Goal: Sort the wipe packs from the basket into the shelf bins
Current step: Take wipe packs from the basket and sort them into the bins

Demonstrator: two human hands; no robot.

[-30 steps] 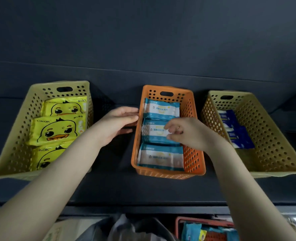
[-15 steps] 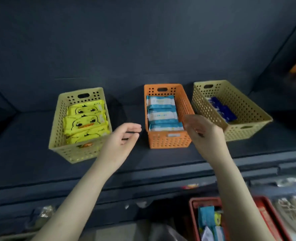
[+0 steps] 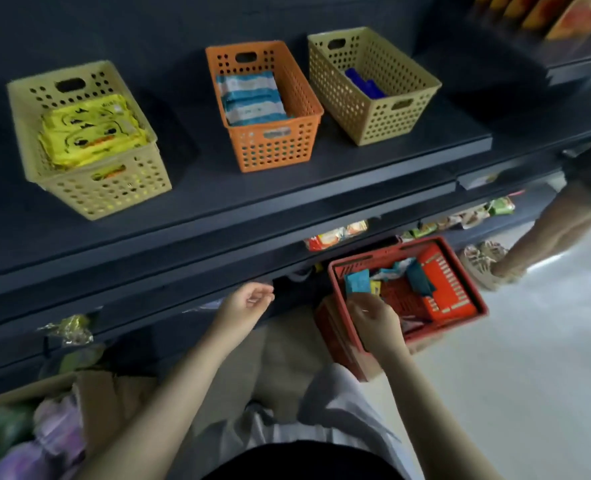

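Both hands are low, below the shelf (image 3: pixel 287 192) that carries the bins.

- Left hand (image 3: pixel 249 303): in the air in front of the lower shelf edge, fingers loosely curled, holding nothing.
- Right hand (image 3: pixel 373 320): over the near-left corner of the red basket (image 3: pixel 363 258), fingers bent downward. Can't tell if it's pinching a pack or just reaching in; the view there is blurred.
- Red basket: sits low, right of the person's lap. A jumble of packs inside: a blue pack (image 3: pixel 356 282) just beyond the right hand's fingers, a teal pack (image 3: pixel 420 277) further in.
- Yellow bin (image 3: pixel 96 192): left end of the shelf, holds a stack of yellow duck packs (image 3: pixel 89 133).
- Orange bin (image 3: pixel 273 150): middle, holds blue-and-white packs (image 3: pixel 252 98) lying flat.
- Tan bin (image 3: pixel 384 116): just right of the orange one, with dark blue packs (image 3: pixel 365 84) at the bottom.
- The three bins stand apart from each other, none touching.

Other things:
- Snack packets (image 3: pixel 335 235) on the shelf below, just behind the basket.
- A second person's leg (image 3: pixel 547 230) and sandal (image 3: pixel 484 265) at right, on the pale floor (image 3: pixel 529 393).
- A cardboard box (image 3: pixel 93 396) at lower left.
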